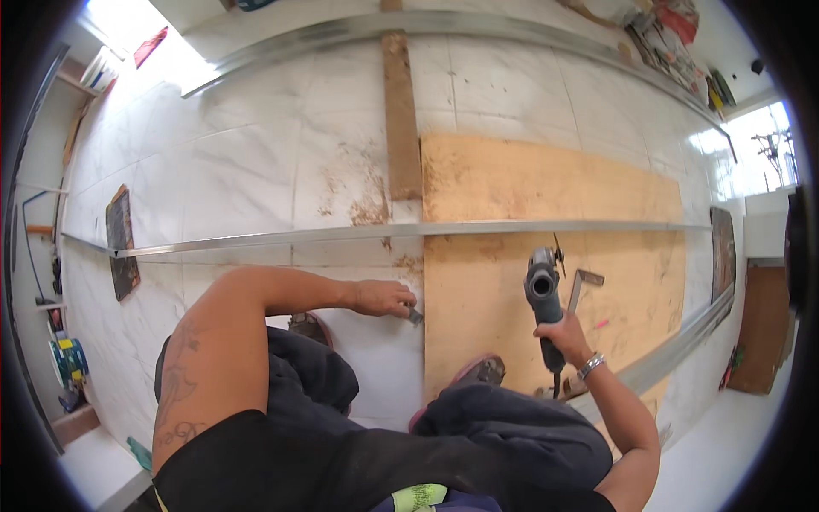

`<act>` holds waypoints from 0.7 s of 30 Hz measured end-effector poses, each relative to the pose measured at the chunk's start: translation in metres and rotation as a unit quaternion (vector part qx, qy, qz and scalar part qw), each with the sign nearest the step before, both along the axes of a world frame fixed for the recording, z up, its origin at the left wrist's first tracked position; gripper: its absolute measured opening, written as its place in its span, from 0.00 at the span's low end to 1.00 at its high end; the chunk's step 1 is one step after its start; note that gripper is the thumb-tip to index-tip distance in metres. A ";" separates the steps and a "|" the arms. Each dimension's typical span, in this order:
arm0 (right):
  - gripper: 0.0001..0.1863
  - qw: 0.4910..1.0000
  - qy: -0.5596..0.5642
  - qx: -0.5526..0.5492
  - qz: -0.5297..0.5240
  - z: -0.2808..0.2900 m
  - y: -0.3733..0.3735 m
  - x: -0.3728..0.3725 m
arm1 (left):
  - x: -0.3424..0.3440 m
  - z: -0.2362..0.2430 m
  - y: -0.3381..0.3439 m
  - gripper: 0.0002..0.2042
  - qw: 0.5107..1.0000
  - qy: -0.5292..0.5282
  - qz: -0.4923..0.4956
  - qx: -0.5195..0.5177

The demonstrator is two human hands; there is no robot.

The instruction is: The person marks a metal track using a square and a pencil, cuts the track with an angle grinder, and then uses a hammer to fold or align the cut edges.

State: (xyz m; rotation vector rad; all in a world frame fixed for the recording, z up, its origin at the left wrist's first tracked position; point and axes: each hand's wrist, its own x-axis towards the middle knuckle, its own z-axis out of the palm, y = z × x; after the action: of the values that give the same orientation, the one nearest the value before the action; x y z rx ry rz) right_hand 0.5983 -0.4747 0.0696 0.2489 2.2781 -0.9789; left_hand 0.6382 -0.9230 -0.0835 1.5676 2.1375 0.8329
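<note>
My left hand point(384, 297) is closed on a small grey piece point(415, 317), too small to identify, near the edge of a tan board point(478, 324). My right hand point(563, 334) grips a grey angle grinder point(543, 282) by its body, with its disc upright over the board and its cord hanging below. Beyond both hands a long thin metal channel point(341, 235) runs crosswise. Right of the grinder lie a metal square point(577, 294) and a small pink marker or pencil point(601, 324).
More metal channels point(512, 22) point(657, 354) lie at the far side and at right. A wooden plank point(399, 119) crosses white tiles point(239, 154). Dark boards point(121, 243) point(722, 252) sit under the channel's ends. Piled items point(674, 43) are at back right.
</note>
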 end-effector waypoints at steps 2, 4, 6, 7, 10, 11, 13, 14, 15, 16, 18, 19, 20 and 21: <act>0.19 1.000 -0.015 -0.018 -0.008 -0.003 0.000 0.006 | 0.000 -0.001 -0.004 0.06 0.986 -0.145 0.084 -0.019; 0.17 0.999 0.010 -0.020 0.025 -0.010 0.004 0.012 | 0.004 0.001 -0.006 0.07 0.937 -0.290 0.179 -0.073; 0.23 0.995 0.027 -0.002 0.100 -0.019 0.016 0.013 | 0.007 0.006 -0.005 0.06 0.967 -0.202 0.136 -0.078; 0.24 0.989 0.028 0.083 0.116 -0.024 0.025 0.015 | 0.004 0.011 -0.002 0.06 0.993 -0.079 0.055 -0.061; 0.31 0.987 0.120 0.095 0.040 -0.034 0.049 0.023 | -0.013 0.044 0.025 0.08 0.989 -0.118 0.084 0.021; 0.31 0.990 0.105 0.094 0.025 -0.035 0.052 0.025 | -0.026 0.061 0.028 0.10 0.983 -0.133 0.122 0.038; 0.32 0.994 0.080 0.074 -0.029 -0.032 0.059 0.033 | -0.068 0.091 0.046 0.12 0.984 -0.016 0.158 0.082; 0.33 0.993 0.066 0.099 -0.025 -0.031 0.057 0.033 | -0.096 0.104 0.052 0.11 0.979 0.011 0.177 0.102; 0.33 0.991 0.067 0.115 -0.015 -0.030 0.055 0.031 | -0.128 0.114 0.058 0.10 0.971 0.033 0.214 0.106; 0.33 0.991 0.054 0.118 -0.015 -0.029 0.051 0.027 | -0.160 0.125 0.064 0.09 0.963 0.004 0.258 0.073; 0.33 0.990 0.062 0.122 -0.024 -0.027 0.042 0.019 | -0.229 0.142 0.072 0.11 0.954 0.011 0.300 0.004; 0.33 0.990 0.052 0.132 -0.015 -0.025 0.041 0.020 | -0.255 0.143 0.080 0.14 0.950 -0.057 0.305 -0.033; 0.33 0.986 0.053 0.158 -0.010 -0.025 0.037 0.020 | -0.279 0.145 0.084 0.13 0.956 -0.081 0.276 -0.062; 0.33 0.990 0.047 0.131 0.022 -0.023 0.037 0.023 | -0.295 0.143 0.094 0.13 0.954 -0.089 0.275 -0.078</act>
State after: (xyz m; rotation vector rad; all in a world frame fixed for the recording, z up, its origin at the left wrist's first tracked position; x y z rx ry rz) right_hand 0.6209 -0.4375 0.0468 0.2657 2.4883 -0.6797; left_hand 0.3437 -0.8288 0.0599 0.7858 2.4623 0.8979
